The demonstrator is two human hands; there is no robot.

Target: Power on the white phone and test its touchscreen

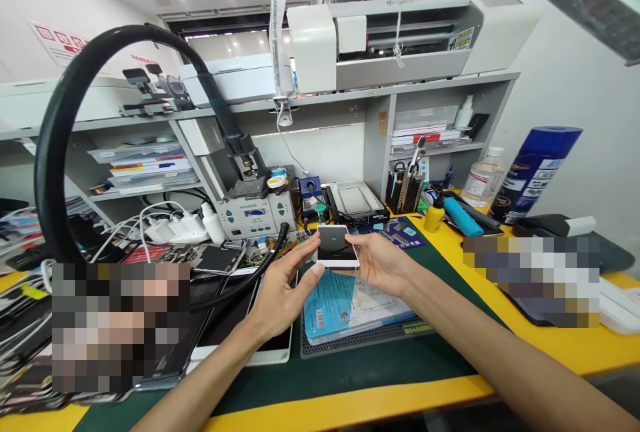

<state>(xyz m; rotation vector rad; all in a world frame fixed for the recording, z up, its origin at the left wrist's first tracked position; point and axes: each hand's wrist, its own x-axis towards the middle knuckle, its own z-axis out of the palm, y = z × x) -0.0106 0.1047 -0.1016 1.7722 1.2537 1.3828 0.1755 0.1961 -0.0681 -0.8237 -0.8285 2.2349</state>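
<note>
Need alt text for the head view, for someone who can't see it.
A person's right hand grips a phone with a dark screen, the left hand at its other side, above a blue and white package on a cluttered workbench. Behind are grey shelves; a black hose arches at left, a blue can stands at right.

Electronics repair workshop, control station [254, 222] (buttons, display [257, 213]), tablet [223, 329], tool holder [404, 193]
</note>
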